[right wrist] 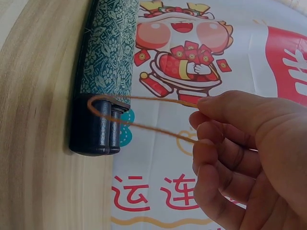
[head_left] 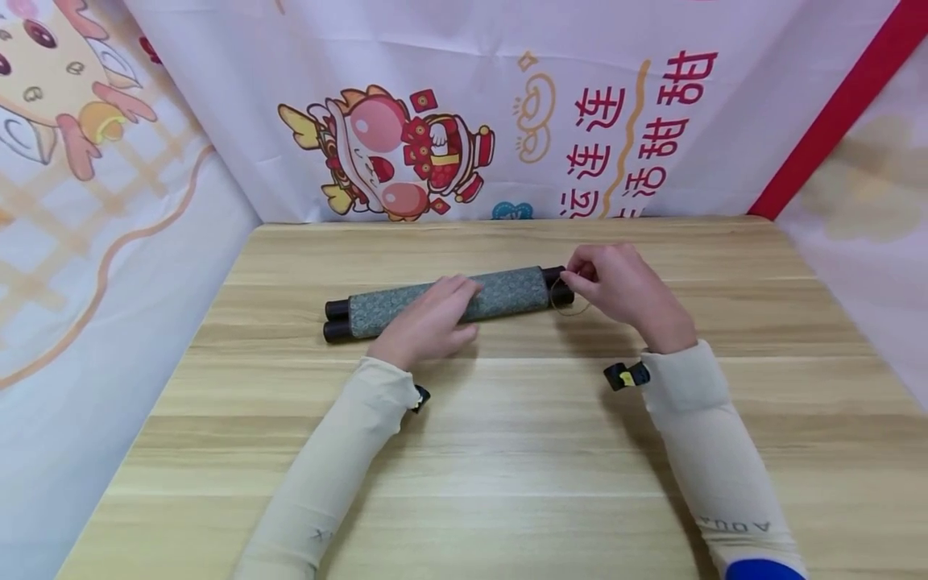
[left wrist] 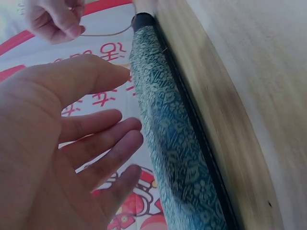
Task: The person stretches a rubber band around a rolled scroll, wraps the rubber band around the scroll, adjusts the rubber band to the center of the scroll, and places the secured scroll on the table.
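A rolled scroll [head_left: 511, 294] in blue-green floral brocade lies slightly aslant on the wooden table, with two dark rod ends showing at each side. Over its middle is my left hand [head_left: 428, 322]. In the left wrist view that hand's fingers [left wrist: 110, 148] are loosely bent and hold nothing, close beside the brocade; contact is unclear. By the scroll's right end, my right hand [head_left: 623, 290] pinches a thin brown rubber band [right wrist: 144, 98] between thumb and fingers. The band is stretched into a long loop across the dark rod ends [right wrist: 93, 129]; whether it encircles them I cannot tell.
The wooden table [head_left: 507, 475] reaches back to a white printed cloth [head_left: 239, 80] with cartoon figures and red characters. More printed cloth hangs along the left and right sides. A small black camera [head_left: 627, 376] is strapped at the right wrist.
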Demonstrator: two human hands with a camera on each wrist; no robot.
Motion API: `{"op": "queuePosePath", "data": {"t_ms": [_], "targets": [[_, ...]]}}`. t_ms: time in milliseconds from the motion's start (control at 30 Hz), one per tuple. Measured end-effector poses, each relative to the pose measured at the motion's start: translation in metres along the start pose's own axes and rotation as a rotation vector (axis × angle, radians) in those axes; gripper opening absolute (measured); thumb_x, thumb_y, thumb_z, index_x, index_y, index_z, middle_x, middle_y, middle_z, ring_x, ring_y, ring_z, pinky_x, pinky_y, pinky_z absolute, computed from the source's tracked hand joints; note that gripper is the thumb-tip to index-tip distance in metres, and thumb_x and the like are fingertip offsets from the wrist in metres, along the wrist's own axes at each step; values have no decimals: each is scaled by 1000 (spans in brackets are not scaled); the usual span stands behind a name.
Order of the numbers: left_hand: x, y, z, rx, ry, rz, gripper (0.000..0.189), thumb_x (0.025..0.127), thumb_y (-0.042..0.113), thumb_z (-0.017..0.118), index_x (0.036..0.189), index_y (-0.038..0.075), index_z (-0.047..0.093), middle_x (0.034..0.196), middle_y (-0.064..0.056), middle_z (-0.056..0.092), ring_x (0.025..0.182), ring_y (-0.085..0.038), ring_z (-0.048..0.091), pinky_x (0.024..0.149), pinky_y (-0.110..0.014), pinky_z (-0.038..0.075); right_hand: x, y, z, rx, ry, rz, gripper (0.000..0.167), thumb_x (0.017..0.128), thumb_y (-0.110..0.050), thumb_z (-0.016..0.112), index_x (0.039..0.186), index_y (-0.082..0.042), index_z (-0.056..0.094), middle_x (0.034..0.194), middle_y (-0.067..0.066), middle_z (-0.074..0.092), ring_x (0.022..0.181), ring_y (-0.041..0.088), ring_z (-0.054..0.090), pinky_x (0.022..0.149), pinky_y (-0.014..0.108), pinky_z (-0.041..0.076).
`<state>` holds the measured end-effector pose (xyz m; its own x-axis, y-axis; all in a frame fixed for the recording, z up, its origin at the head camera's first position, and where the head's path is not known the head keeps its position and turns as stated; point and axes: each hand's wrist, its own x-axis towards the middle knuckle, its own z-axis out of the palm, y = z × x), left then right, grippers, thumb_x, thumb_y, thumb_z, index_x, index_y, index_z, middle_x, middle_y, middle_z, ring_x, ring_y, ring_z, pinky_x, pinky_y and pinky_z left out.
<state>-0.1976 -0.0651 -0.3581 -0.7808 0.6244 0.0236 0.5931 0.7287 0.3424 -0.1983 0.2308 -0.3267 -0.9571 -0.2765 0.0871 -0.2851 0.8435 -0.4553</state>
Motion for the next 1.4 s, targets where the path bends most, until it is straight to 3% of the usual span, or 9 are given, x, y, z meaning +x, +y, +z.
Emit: {"op": "queuePosePath", "data": {"t_ms": [233, 400, 767, 933, 1133, 1400], "targets": [[24, 4, 3, 56, -57, -66, 73, 102, 30, 67, 162, 5, 35, 166, -10, 39, 155, -27, 36, 130, -44, 31, 0, 0, -2, 0, -2, 4, 18, 105, -21, 66, 103, -6, 76, 89, 9, 74, 75, 21, 63, 71, 37, 54], [42, 10, 5, 84, -90, -91, 79, 99, 32, 70, 163, 4, 33, 169, -12, 35, 158, -29, 32, 131, -47, 28, 0, 3, -2, 6, 1, 13, 19, 105, -21, 66, 103, -5, 76, 88, 8, 73, 75, 21, 64, 71, 37, 54], [75, 9, 20, 77, -156, -118, 84, 97, 38, 74, 164, 7, 33, 166, -12, 39, 155, -31, 36, 128, -54, 32, 0, 5, -1, 8, 16, 10, 16, 103, -19, 67, 102, -6, 76, 88, 7, 73, 77, 21, 65, 73, 38, 56], [91, 9, 26, 90, -168, -148, 91, 91, 47, 79, 162, 9, 37, 164, -12, 41, 151, -33, 40, 123, -58, 37, 1, 4, -4, 11, 14, 3, 16, 103, -19, 67, 101, -6, 76, 88, 8, 73, 76, 21, 65, 72, 37, 55], [109, 12, 31, 134, -131, -200, 84, 77, 48, 86, 145, 10, 55, 146, -12, 56, 131, -36, 54, 108, -60, 50, 1, 4, -7, 5, 4, 5, 16, 104, -19, 66, 100, -6, 76, 88, 9, 73, 76, 21, 63, 71, 37, 54], [128, 7, 40, 165, -112, -306, 40, 72, 38, 83, 97, 16, 62, 100, -6, 67, 91, -29, 61, 75, -50, 57, 1, 5, -7, 1, 7, 17, 16, 103, -19, 68, 102, -6, 77, 87, 8, 72, 75, 21, 62, 70, 35, 53]]}}
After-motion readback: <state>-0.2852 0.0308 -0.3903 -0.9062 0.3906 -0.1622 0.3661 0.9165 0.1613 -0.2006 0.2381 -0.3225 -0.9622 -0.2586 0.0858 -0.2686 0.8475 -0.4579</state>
